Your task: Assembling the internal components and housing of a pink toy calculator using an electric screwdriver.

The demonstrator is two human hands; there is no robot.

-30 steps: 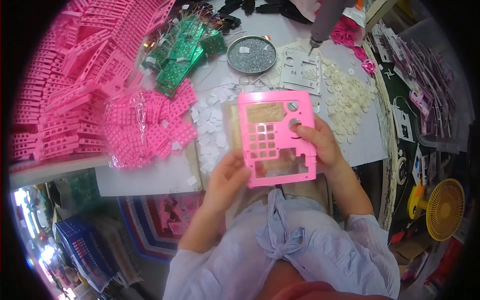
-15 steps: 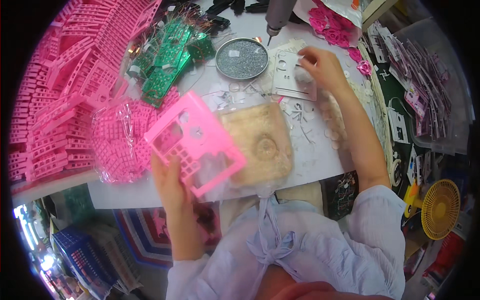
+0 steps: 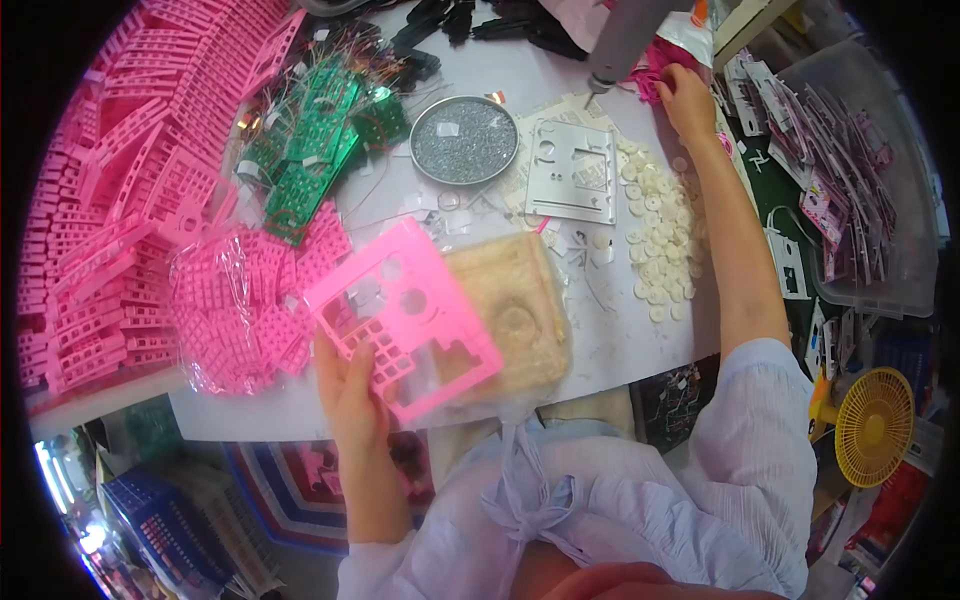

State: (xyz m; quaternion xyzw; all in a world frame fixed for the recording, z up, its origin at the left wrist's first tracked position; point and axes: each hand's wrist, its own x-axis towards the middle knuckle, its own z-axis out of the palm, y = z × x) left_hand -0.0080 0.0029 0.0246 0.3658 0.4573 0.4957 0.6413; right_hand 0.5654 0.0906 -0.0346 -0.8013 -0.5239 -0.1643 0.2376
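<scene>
My left hand (image 3: 352, 395) grips the lower left edge of a pink plastic casing (image 3: 440, 320) with cut-out windows and a grid of small square holes. The casing is tilted and overlaps a tan padded block (image 3: 515, 320) wrapped in clear plastic. At the far right, my right hand (image 3: 686, 105) reaches into pink plastic pieces (image 3: 655, 70) by a white bag. Its fingers are bent and closed around a piece, mostly hidden by the hand. A white plate with cut-outs (image 3: 568, 195) lies beyond the block, below the tip of a grey power screwdriver (image 3: 612, 60).
Small screws fill a round tin (image 3: 464, 140). Green circuit boards (image 3: 310, 150) with wires, bagged pink keypads (image 3: 230, 320) and stacked pink casings (image 3: 110, 230) cover the left. Cream discs (image 3: 660, 235) lie right; beyond are a clear bin (image 3: 900, 200) and a yellow fan (image 3: 873, 425).
My right hand has left the white plate and moved away and rightward to the pink pieces. The plate now lies uncovered. The pink casing stays in my left hand, turned slightly.
</scene>
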